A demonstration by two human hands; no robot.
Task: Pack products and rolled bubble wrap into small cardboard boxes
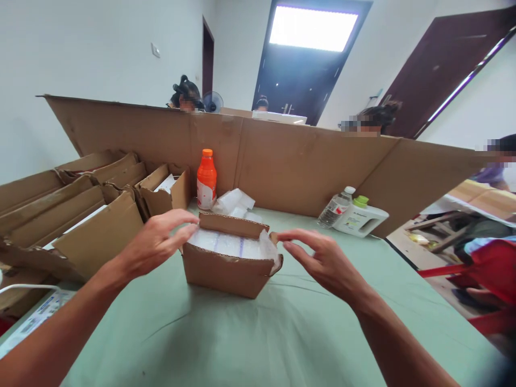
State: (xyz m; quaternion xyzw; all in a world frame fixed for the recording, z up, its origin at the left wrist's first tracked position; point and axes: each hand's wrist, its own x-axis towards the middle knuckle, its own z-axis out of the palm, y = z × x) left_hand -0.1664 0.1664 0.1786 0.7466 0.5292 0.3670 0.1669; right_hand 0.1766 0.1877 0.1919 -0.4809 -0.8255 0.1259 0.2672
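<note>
Cardboard box holds white plastic-wrapped packets, its top open.

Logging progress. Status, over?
Left hand and right hand at opposite ends of open brown rectangular cardboard box. White plastic-wrapped contents inside. Crumpled translucent plastic behind.

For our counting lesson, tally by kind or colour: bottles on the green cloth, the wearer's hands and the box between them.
Orange bottle: 1
Clear bottle: 1
White bottle: 1
Left hand, right hand: 2
Box: 1
Total: 6
</note>
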